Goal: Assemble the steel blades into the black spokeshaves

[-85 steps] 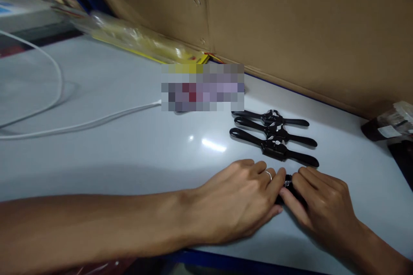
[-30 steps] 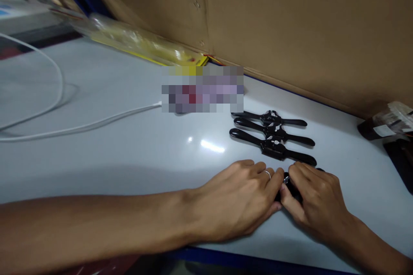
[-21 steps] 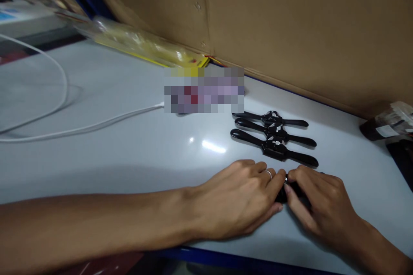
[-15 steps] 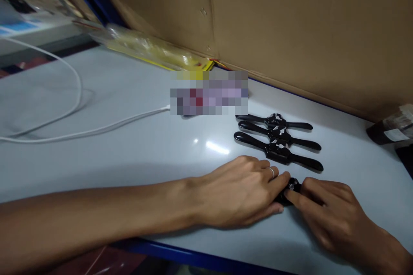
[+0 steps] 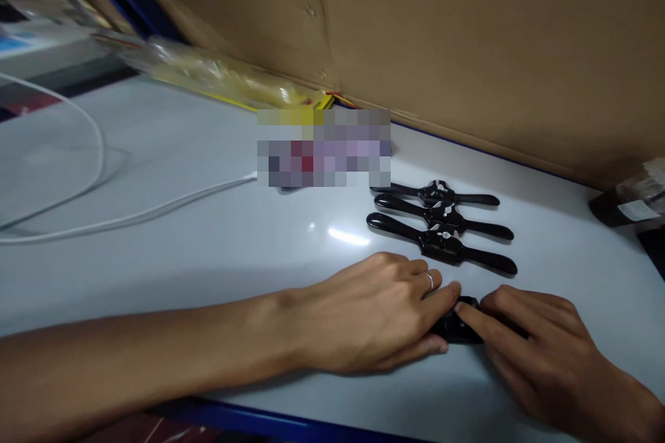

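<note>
My left hand [image 5: 384,315], with a ring on one finger, is wrapped round the left side of a black tool [image 5: 460,329] near the table's front edge. From the other side my right hand [image 5: 540,346] grips the same tool, its index fingertip on the middle part. Both handles are mostly hidden under my fingers. Beyond my hands lie three black two-handled tools with silver parts in a row: a near one [image 5: 441,246], a middle one [image 5: 444,216] and a far one [image 5: 436,194].
A white cable [image 5: 156,211] runs left from a blurred-out item [image 5: 327,156] on the white table [image 5: 208,270]. Behind lies a yellow plastic-wrapped pack [image 5: 223,79] by the cardboard wall [image 5: 467,48]. A dark labelled container [image 5: 623,204] stands at the right.
The view has shifted slightly, so the table items sit further left. The silver part that showed between my hands is now out of sight, and more of the tool's black body shows.
</note>
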`<state>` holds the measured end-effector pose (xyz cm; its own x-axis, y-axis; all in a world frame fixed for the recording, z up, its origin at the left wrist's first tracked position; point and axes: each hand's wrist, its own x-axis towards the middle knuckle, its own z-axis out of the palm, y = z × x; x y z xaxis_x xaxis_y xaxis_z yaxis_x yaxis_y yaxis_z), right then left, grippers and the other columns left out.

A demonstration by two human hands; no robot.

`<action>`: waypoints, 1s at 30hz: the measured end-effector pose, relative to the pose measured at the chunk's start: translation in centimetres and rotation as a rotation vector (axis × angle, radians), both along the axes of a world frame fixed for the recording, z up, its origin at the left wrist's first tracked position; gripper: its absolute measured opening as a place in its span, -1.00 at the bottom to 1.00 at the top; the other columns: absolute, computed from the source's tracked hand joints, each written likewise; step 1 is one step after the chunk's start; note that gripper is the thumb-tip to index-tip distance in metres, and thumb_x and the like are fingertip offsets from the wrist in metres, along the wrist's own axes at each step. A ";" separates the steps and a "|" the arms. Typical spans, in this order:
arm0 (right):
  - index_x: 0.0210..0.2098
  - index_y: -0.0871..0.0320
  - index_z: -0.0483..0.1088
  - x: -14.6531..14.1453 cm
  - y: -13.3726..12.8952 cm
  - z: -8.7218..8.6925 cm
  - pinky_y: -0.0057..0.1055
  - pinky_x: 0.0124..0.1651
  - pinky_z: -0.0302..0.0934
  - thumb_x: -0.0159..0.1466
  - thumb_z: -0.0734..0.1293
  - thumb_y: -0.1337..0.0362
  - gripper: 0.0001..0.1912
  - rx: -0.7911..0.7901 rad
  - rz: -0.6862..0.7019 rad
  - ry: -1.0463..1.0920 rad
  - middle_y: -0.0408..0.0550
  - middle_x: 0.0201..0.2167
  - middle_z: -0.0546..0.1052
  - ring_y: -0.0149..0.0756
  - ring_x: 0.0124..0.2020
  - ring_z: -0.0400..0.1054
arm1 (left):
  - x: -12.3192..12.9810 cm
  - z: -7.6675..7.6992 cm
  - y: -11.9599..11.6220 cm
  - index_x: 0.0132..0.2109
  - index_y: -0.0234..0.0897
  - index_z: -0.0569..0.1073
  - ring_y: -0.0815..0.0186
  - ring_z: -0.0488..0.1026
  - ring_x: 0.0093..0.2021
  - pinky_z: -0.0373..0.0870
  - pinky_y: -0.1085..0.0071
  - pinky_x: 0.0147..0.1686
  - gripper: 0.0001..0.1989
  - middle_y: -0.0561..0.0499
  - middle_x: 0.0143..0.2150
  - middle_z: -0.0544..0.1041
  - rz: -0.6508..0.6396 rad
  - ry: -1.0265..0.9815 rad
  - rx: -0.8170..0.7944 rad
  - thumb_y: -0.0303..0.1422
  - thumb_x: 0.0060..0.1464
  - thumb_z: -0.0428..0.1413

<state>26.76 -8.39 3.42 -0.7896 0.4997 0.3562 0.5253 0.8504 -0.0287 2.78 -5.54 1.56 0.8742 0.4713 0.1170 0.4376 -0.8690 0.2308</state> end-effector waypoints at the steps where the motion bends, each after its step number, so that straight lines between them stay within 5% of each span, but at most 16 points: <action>1: -0.07 0.19 0.45 -0.1 -0.2 -0.1 -0.35 -0.39 0.24 0.46 0.13 0.50 -0.72 -0.013 -0.004 0.000 -0.11 -0.41 0.54 -0.34 -0.47 0.38 | 0.0 0.0 0.0 0.11 -0.37 0.41 0.19 0.55 -0.27 0.47 0.25 -0.39 -0.61 -0.02 -0.22 0.59 0.001 0.000 0.002 -0.13 0.37 0.11; 6: -0.13 0.16 0.47 -0.9 -0.9 -0.2 -0.33 -0.30 0.30 0.48 0.20 0.40 -0.80 -0.016 -0.043 0.056 -0.05 -0.26 0.64 -0.30 -0.33 0.47 | 0.0 -0.1 0.1 0.09 -0.37 0.41 0.20 0.55 -0.28 0.45 0.25 -0.40 -0.64 -0.01 -0.22 0.58 0.008 0.001 0.008 -0.14 0.39 0.08; 10: -0.19 0.15 0.48 -0.8 -0.9 0.4 -0.34 -0.36 0.28 0.50 0.07 0.46 -0.64 -0.078 0.050 0.019 -0.14 -0.33 0.66 -0.37 -0.44 0.43 | 0.0 -0.1 0.1 0.11 -0.37 0.41 0.18 0.56 -0.26 0.45 0.23 -0.40 -0.61 -0.02 -0.21 0.59 0.002 -0.001 0.009 -0.13 0.39 0.09; 15: -0.27 0.16 0.45 -0.1 -0.6 0.4 -0.30 -0.41 0.21 0.39 0.22 0.53 -0.78 0.041 0.002 -0.001 -0.09 -0.28 0.67 -0.36 -0.48 0.41 | 0.0 0.0 0.1 0.10 -0.36 0.42 0.19 0.54 -0.29 0.44 0.24 -0.42 -0.61 -0.01 -0.24 0.58 0.012 0.007 0.022 -0.11 0.37 0.11; 18: -0.33 0.13 0.41 -0.2 -0.7 0.3 -0.34 -0.41 0.22 0.38 0.20 0.50 -0.76 -0.042 0.022 0.029 -0.09 -0.20 0.68 -0.39 -0.47 0.41 | 0.0 0.0 0.0 0.08 -0.35 0.42 0.18 0.56 -0.28 0.46 0.25 -0.39 -0.63 -0.03 -0.21 0.60 0.012 0.006 0.019 -0.13 0.37 0.12; 21: -0.35 0.11 0.38 -0.2 -1.0 0.3 -0.35 -0.44 0.20 0.40 0.17 0.47 -0.74 -0.173 0.051 -0.012 -0.14 -0.28 0.64 -0.41 -0.49 0.37 | 0.1 0.1 0.0 0.07 -0.36 0.43 0.18 0.57 -0.26 0.49 0.26 -0.37 -0.64 -0.05 -0.20 0.61 0.012 -0.007 0.022 -0.13 0.37 0.11; 25: -0.37 0.10 0.35 0.2 -0.9 0.2 -0.32 -0.46 0.15 0.36 0.21 0.49 -0.76 -0.084 0.014 -0.035 -0.16 -0.42 0.56 -0.37 -0.52 0.32 | 0.0 0.2 0.0 0.08 -0.37 0.43 0.17 0.57 -0.26 0.49 0.27 -0.36 -0.64 -0.05 -0.22 0.61 0.023 0.005 0.008 -0.15 0.37 0.11; 30: -0.32 0.13 0.40 0.0 -0.9 0.1 -0.33 -0.40 0.19 0.35 0.22 0.52 -0.79 -0.057 0.014 -0.020 -0.08 -0.18 0.64 -0.39 -0.46 0.39 | -0.1 0.1 0.0 0.08 -0.37 0.43 0.19 0.57 -0.26 0.49 0.28 -0.36 -0.65 -0.05 -0.21 0.61 0.019 -0.007 0.021 -0.16 0.39 0.09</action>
